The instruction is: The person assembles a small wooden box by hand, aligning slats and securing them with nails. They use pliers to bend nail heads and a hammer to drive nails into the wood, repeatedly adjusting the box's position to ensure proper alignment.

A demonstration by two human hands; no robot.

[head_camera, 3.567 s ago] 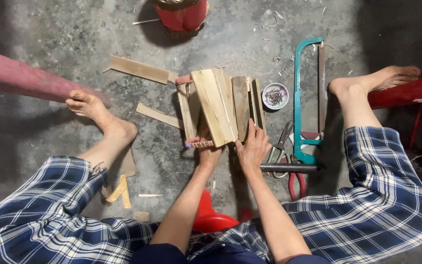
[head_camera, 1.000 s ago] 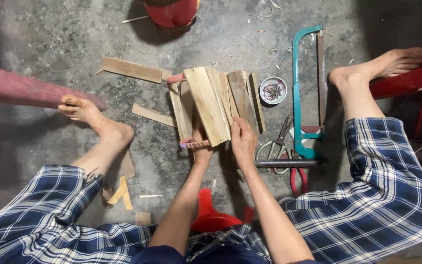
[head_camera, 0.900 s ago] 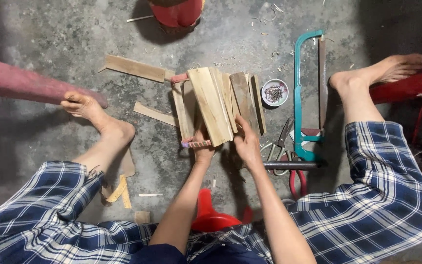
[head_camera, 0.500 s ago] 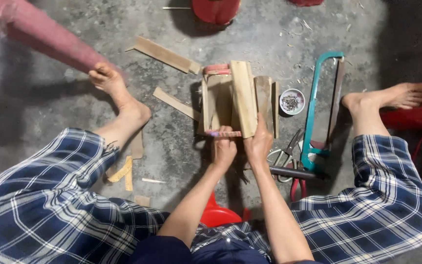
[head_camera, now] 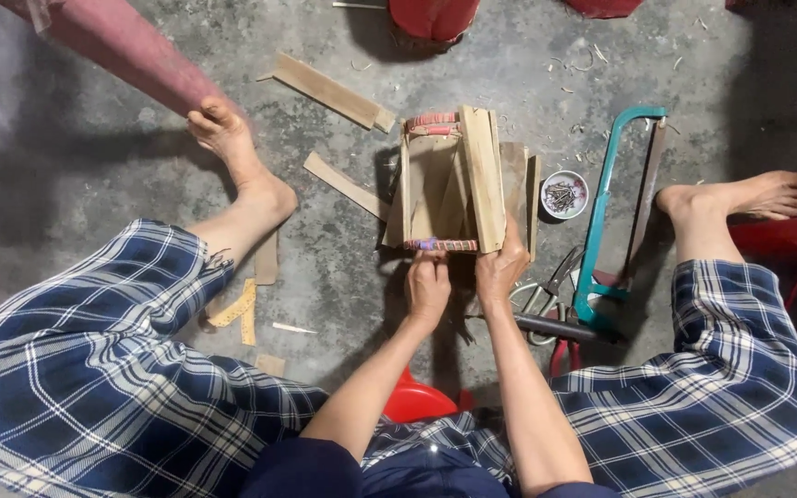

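Your forearms are reaching straight forward, close together between your spread knees. Your left hand [head_camera: 428, 288] is curling its fingers downward, seemingly pinching at its fingertips. Your right hand [head_camera: 500, 267] is lying just beside it, fingers extending forward, palm facing down, wrist slightly bent.

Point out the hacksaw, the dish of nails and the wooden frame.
hacksaw [head_camera: 599, 219], head view, on the teal frame's long bar.
dish of nails [head_camera: 564, 195], head view, on the nails at its centre.
wooden frame [head_camera: 484, 175], head view, on the light plank laid across it.
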